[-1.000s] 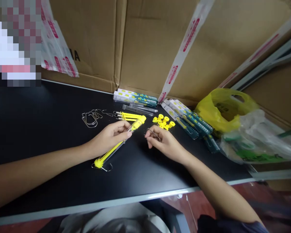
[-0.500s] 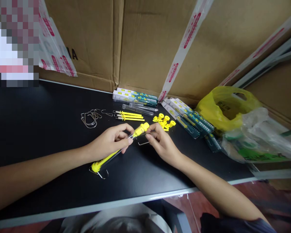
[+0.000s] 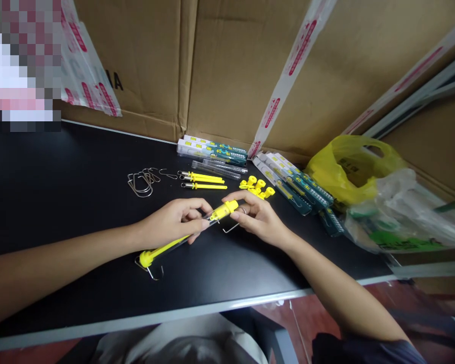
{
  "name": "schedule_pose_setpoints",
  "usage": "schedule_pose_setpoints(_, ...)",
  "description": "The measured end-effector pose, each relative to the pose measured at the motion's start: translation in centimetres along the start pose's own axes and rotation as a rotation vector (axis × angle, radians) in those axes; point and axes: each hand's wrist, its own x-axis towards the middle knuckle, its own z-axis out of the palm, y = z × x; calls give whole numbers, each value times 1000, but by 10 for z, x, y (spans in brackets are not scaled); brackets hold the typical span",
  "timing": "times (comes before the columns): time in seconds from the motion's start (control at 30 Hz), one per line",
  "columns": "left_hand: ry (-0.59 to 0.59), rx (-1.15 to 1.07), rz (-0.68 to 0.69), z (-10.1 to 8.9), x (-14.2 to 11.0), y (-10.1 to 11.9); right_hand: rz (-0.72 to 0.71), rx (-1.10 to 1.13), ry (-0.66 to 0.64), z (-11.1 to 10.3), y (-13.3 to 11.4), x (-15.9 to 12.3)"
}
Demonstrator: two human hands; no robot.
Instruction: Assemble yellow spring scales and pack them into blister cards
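My left hand point(image 3: 184, 220) is closed around the clear tube of a spring scale point(image 3: 166, 249) with a yellow rod inside. The scale lies tilted, its lower left end carrying a yellow knob and a bent metal hook point(image 3: 155, 273). At its upper right end is a yellow cap point(image 3: 226, 209). My right hand point(image 3: 256, 217) has thumb and forefinger at this cap, with a bent wire hook point(image 3: 231, 229) held in the fingers and hanging below them. How the wire meets the cap is partly hidden by the fingers.
Behind my hands lie loose wire hooks point(image 3: 140, 184), yellow rods with springs point(image 3: 207, 186), yellow caps point(image 3: 252, 181) and clear tubes point(image 3: 216, 169). Printed boxes point(image 3: 212, 150) stand against cardboard. More boxes point(image 3: 293, 182) and plastic bags point(image 3: 352, 172) lie to the right.
My right thumb and forefinger have moved onto the yellow cap, the wire hook still in that hand. The scale has shifted slightly, its cap end a little lower and to the right.
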Motion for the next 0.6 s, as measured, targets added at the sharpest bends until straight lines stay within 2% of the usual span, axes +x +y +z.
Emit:
schedule_pose_setpoints(0.2,12,-15,10,1,0,-1,-19,-78,6,-1,-2,0)
schedule_pose_setpoints(0.37,120,-68,19,2,0,-1,15,-190,9,-8,-4,-2)
schedule_pose_setpoints(0.47,178,-77,4,3,0,0,13,-234,66,-7,-5,-4)
schedule_pose_setpoints(0.6,195,-63,-4,4,1,-1,-14,-267,140,-5,-6,-6)
